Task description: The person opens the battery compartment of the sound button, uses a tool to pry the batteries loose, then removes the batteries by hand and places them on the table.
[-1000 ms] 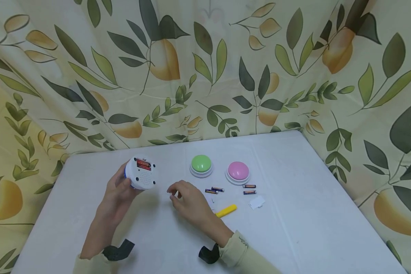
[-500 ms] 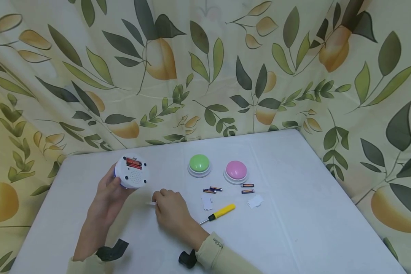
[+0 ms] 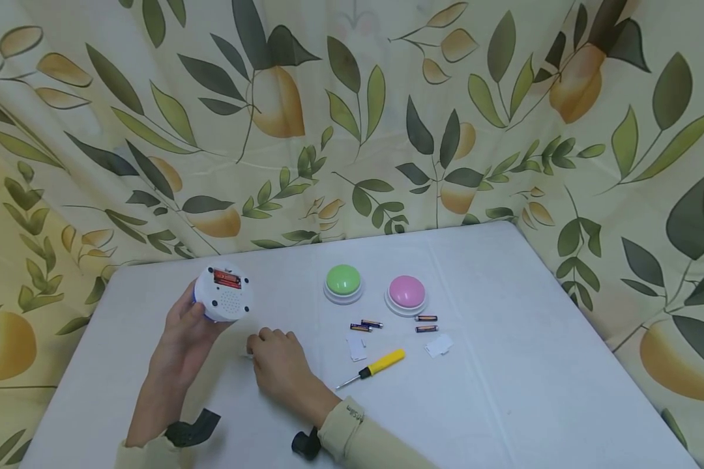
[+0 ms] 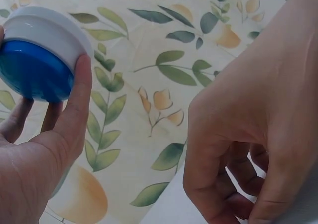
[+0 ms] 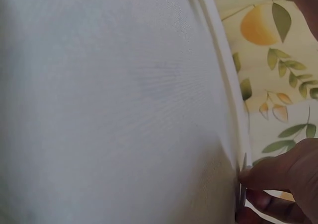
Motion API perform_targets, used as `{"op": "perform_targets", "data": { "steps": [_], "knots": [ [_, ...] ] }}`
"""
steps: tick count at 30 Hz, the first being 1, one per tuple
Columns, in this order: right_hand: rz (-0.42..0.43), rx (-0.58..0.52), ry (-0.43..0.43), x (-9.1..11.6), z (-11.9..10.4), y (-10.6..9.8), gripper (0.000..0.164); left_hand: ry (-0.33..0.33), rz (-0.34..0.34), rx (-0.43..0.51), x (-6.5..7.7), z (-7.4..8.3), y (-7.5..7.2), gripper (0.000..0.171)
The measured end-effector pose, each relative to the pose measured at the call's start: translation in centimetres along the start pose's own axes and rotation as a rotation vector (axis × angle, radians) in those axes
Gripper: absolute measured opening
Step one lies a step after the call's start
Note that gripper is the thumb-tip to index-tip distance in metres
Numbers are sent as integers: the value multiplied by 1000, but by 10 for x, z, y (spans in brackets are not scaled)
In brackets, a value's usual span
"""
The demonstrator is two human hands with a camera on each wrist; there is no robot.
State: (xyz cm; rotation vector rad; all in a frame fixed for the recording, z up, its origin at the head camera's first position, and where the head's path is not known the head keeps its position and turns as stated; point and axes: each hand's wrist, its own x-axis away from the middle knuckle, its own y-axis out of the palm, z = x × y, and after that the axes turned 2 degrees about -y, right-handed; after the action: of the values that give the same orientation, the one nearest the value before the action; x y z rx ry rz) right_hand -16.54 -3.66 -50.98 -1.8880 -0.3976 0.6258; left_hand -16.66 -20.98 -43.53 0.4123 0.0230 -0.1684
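Note:
My left hand (image 3: 178, 342) holds up a round push button (image 3: 230, 303) by its sides. In the head view its white underside shows, with small black dots and an uncovered battery compartment holding red batteries (image 3: 227, 279). The left wrist view shows its blue dome (image 4: 35, 70) facing down, fingers around the white base. My right hand (image 3: 284, 368) is low over the table, to the right of and nearer than the button. Between thumb and fingertips it pinches a thin, flat, pale piece (image 5: 243, 189), seen edge-on in the right wrist view and mostly hidden by the fingers.
A green push button (image 3: 343, 281) and a pink one (image 3: 407, 293) stand farther back on the white-covered table (image 3: 534, 365). Small batteries (image 3: 371, 323) lie before them in pairs. White pieces (image 3: 356, 348) and a yellow-handled screwdriver (image 3: 384, 362) lie right of my right hand.
My right hand has moved left and nearer, with the thin pale piece pinched, uncovering the screwdriver and the white pieces. My left hand and the button have shifted slightly left.

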Motion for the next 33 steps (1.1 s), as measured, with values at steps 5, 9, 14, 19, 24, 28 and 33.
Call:
{"op": "perform_targets", "data": {
  "steps": [5, 9, 14, 19, 24, 28, 33],
  "knots": [
    [7, -29, 7, 1, 1, 0, 12, 9, -5, 12, 0, 0, 0, 66],
    [-1, -30, 6, 2, 3, 0, 11, 16, -9, 16, -1, 1, -1, 68],
    [-34, -83, 26, 2, 5, 0, 11, 20, 0, 16, -1, 1, 0, 69],
    [-61, -173, 42, 3, 8, -4, 13, 28, -7, 0, -1, 1, -1, 66],
    [-80, -202, 10, 7, 10, -15, 14, 34, -21, -4, 0, 0, -3, 60],
    [-111, -193, -36, 11, 15, -23, 19, 37, -23, 11, 1, 1, -4, 60],
    [-192, -225, -112, 20, 29, -37, 27, 24, -54, 36, 1, 1, -2, 56]
  ]
}}
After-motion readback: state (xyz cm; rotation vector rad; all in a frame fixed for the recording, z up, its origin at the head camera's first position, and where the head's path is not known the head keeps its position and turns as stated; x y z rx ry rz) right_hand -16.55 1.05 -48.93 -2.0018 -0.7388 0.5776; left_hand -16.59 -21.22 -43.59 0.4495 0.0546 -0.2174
